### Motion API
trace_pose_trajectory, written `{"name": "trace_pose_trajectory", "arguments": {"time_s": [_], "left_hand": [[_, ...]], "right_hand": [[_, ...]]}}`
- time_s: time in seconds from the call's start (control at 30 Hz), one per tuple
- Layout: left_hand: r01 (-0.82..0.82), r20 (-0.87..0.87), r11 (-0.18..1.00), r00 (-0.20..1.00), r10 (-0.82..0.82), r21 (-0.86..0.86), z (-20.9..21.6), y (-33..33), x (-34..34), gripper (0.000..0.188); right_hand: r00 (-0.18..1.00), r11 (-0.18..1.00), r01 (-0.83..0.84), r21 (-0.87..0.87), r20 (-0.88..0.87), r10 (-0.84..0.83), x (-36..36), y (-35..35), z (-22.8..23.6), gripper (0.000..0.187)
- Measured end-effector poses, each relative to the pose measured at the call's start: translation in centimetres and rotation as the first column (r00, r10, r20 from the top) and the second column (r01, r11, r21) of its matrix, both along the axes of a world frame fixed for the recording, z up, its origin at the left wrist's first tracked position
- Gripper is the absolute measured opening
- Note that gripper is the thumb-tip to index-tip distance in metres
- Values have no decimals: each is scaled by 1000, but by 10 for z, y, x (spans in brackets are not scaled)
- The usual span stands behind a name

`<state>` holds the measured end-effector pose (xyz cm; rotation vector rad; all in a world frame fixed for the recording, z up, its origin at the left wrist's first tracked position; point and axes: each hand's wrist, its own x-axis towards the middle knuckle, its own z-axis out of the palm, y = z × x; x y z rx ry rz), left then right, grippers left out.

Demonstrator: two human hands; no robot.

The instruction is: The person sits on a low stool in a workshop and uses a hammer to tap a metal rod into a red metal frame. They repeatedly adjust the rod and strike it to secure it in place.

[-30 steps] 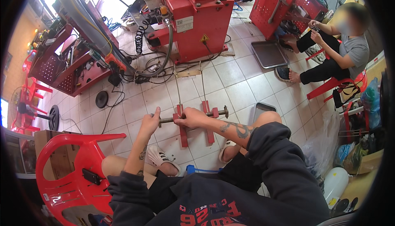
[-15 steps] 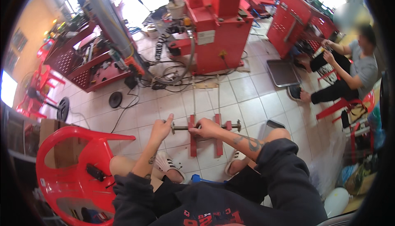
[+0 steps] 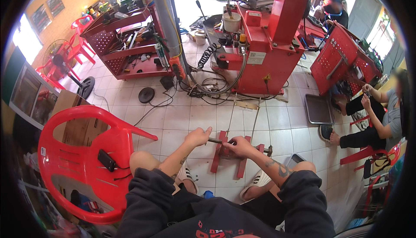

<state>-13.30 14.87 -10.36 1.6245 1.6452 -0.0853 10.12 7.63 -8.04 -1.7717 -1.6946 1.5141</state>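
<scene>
1. Seen at the centre of the frame: the left hand (image 3: 198, 137), with fingers curled and thumb raised, at the left end of the metal rod (image 3: 216, 140); cannot tell whether closed around it.
2. Just to its right: the right hand (image 3: 239, 147), fingers bent over the rod, with fingertips partly hidden; cannot tell whether pinching it.
3. Laid across the red metal stand (image 3: 215, 161), just below centre: the rod, slanting down to the right, with a wider end (image 3: 269, 150) past the right hand.
4. At lower left: a red plastic chair (image 3: 43, 164), bearing a black phone (image 3: 106, 160).
5. At upper centre: a red machine (image 3: 253, 75).
6. At right: a person (image 3: 392, 116), seated near a dark tray (image 3: 319, 109).
</scene>
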Motion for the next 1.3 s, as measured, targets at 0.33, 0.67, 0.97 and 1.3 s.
{"name": "trace_pose_trajectory", "arguments": {"time_s": [0.33,0.67,0.97,1.3], "left_hand": [[-68,-40,993,997,73,98,39,-14,8,69],[-162,148,981,978,146,105,14,-5,3,46],[-64,236,997,969,74,-50,-21,0,16,45],[-256,164,962,949,269,-98,-43,7,19,81]], "right_hand": [[998,998,-43,-54,-47,40,2,-2,-8,51],[998,998,-57,7,-13,57,-11,-10,-5,55],[998,998,-46,46,-37,48,-5,-12,-28,51],[995,997,-32,77,-91,39,-11,-14,-22,52]]}}
